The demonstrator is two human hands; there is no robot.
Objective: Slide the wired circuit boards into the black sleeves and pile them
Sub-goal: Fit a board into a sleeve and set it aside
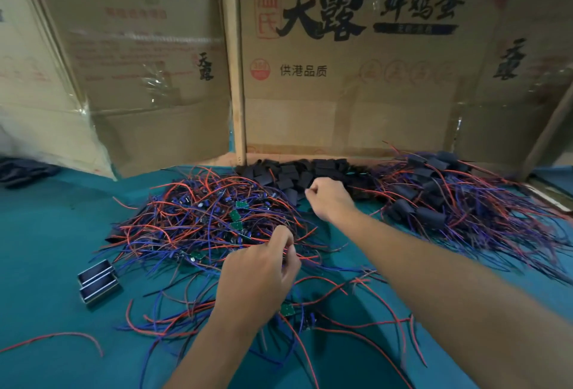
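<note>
A tangled heap of small green circuit boards with red and blue wires [210,218] lies on the teal cloth at centre left. Behind it, along the cardboard, sits a heap of empty black sleeves [288,174]. At the right lies a pile of sleeved boards with their wires trailing out [434,199]. My left hand [257,283] is curled at the near edge of the wire heap and pinches wires there. My right hand [328,196] reaches into the black sleeves with its fingers curled; what it grips is hidden by the hand.
Upright cardboard boxes [341,78] wall off the back and left. Two small metal-framed blocks [99,283] lie on the teal cloth [46,249] at the left. A loose red wire [62,339] lies near the front left. A wooden post [235,78] stands between the boxes.
</note>
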